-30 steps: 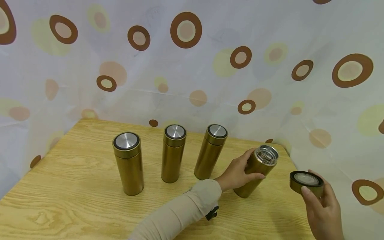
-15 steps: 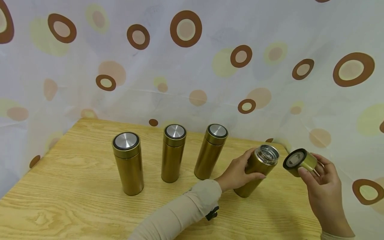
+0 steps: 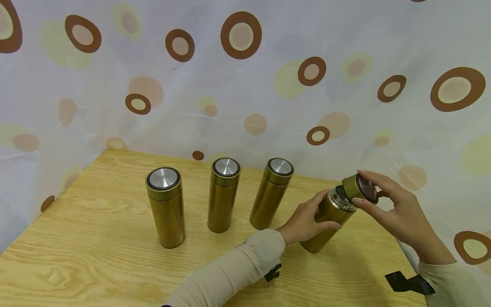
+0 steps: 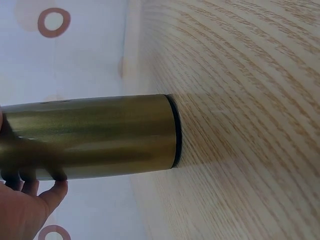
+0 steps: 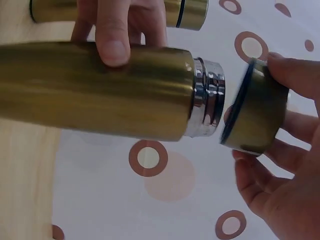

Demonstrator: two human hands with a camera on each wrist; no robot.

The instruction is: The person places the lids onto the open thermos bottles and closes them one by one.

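A gold thermos flask [image 3: 327,221] with a bare silver threaded neck [image 5: 206,97] stands at the right of the table. My left hand [image 3: 305,219] grips its upper body, thumb on the near side. In the left wrist view the flask's dark base [image 4: 175,131] meets the wood. My right hand [image 3: 399,209] pinches the gold lid [image 3: 359,189] between thumb and fingers, tilted beside the neck. The right wrist view shows a narrow gap between the lid's dark inner rim and the silver mouth.
Three more gold flasks with lids on stand in a loose row: one at left [image 3: 166,209], one in the middle [image 3: 223,196] and one [image 3: 271,194] close to my left hand. A patterned cloth [image 3: 215,81] hangs behind the wooden table [image 3: 96,238].
My right hand has brought the lid up and left to the flask's mouth, turning its inner side from upward to face the neck. The left hand keeps its grip on the flask.
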